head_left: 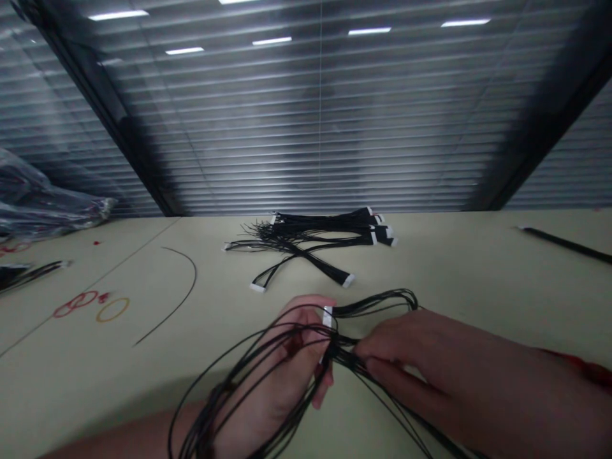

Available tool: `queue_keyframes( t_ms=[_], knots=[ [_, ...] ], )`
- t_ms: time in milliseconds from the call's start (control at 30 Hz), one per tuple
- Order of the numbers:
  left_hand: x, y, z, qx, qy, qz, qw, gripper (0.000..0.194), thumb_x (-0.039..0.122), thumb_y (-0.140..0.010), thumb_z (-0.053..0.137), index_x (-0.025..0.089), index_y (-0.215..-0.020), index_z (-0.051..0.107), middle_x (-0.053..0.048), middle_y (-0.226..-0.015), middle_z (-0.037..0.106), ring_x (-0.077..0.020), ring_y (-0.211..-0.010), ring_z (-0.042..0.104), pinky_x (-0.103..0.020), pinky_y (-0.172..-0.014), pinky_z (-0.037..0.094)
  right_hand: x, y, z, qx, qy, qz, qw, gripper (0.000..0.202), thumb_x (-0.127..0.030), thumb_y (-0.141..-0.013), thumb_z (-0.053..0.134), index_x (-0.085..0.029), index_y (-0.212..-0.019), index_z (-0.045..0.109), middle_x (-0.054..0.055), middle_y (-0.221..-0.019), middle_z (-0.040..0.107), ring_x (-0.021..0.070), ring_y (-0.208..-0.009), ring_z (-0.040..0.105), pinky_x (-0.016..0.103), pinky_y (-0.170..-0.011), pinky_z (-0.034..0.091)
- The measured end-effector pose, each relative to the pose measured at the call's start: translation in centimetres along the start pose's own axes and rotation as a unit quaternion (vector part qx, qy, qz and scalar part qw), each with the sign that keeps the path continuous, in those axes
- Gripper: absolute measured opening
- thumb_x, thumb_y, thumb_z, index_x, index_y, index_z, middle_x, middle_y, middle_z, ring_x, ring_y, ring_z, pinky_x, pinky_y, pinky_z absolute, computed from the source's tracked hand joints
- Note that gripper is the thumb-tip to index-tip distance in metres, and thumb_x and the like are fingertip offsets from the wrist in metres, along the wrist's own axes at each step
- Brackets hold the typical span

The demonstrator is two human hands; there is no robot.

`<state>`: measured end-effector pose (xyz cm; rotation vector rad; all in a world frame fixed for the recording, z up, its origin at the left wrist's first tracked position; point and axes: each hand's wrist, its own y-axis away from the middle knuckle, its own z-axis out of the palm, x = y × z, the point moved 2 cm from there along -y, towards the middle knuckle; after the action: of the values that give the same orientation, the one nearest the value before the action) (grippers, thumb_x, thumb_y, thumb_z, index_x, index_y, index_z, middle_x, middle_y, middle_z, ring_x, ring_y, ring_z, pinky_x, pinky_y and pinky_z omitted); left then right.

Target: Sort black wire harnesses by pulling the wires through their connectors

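Observation:
At the bottom centre my left hand (282,376) is closed round a white connector (327,317) that has many thin black wires (229,363) on it. The wires loop over the left wrist and run down past the frame's lower edge. To the right, my right hand (415,370) pinches some of the same black wires close to the connector. A bundle of them bends up and back behind its knuckles. Its exact fingertip contact is partly hidden.
Black cable harnesses (329,226) with white ends lie piled at the table's back. A loose wire (195,274), red rings (76,303) and a yellow ring (113,310) lie left. Plastic bags (48,204) sit far left, a black cable (568,244) far right. Blinds (315,127) stand behind.

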<state>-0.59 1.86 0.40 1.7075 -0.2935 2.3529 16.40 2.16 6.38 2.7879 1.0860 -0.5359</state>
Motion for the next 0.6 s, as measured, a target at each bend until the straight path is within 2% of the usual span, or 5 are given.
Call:
queue_keyframes(
  t_ms=[100,233,333,533,600],
  knots=[
    [-0.36,0.35,-0.23,-0.011,0.01,0.0,1.0,0.022,0.027,-0.085,0.061,0.026,-0.106,0.054,0.005,-0.081,0.053,0.0004,-0.043,0.052,-0.007,-0.036,0.038,-0.32,-0.75,0.19,-0.007,-0.046,0.023,0.999,0.032,-0.024,-0.089,0.04,-0.02,-0.066,0.062,-0.002,-0.065,0.062,0.0091,-0.06,0.054,0.021,-0.058,0.036],
    [-0.42,0.44,-0.27,-0.003,0.015,-0.006,1.0,0.023,0.024,-0.083,0.063,0.026,-0.104,0.054,0.005,-0.08,0.054,-0.0008,-0.044,0.054,-0.008,-0.036,0.039,0.11,-0.88,0.82,-0.048,-0.093,0.034,0.994,0.038,-0.029,-0.091,0.037,-0.015,-0.057,0.047,-0.004,-0.052,0.042,0.0056,-0.049,0.035,0.019,-0.049,0.027],
    [-0.27,0.38,-0.01,0.002,0.023,-0.005,1.0,0.021,0.023,-0.082,0.064,0.026,-0.101,0.055,0.006,-0.074,0.053,-0.0013,-0.041,0.053,-0.007,-0.034,0.038,0.36,-1.09,0.77,-0.045,-0.094,0.037,0.994,0.04,-0.03,-0.091,0.036,-0.015,-0.055,0.039,-0.005,-0.05,0.033,0.0054,-0.048,0.027,0.019,-0.045,0.021],
    [-0.05,0.23,0.34,0.034,0.009,-0.012,0.999,0.022,0.026,-0.08,0.064,0.023,-0.1,0.054,0.006,-0.07,0.051,-0.0024,-0.038,0.051,-0.008,-0.031,0.037,-0.11,-1.01,0.73,0.05,-0.039,0.006,0.998,0.029,-0.016,-0.083,0.047,-0.015,-0.054,0.046,-0.006,-0.049,0.041,0.0052,-0.046,0.031,0.021,-0.05,0.023],
    [0.03,0.11,0.46,0.039,0.008,-0.012,0.999,0.024,0.028,-0.079,0.066,0.022,-0.098,0.054,0.006,-0.066,0.05,-0.0028,-0.036,0.049,-0.009,-0.03,0.036,-0.31,-0.93,0.85,0.058,-0.032,0.005,0.998,0.025,-0.013,-0.081,0.048,-0.016,-0.056,0.049,-0.006,-0.051,0.045,0.0056,-0.047,0.034,0.021,-0.051,0.025]
  ],
)
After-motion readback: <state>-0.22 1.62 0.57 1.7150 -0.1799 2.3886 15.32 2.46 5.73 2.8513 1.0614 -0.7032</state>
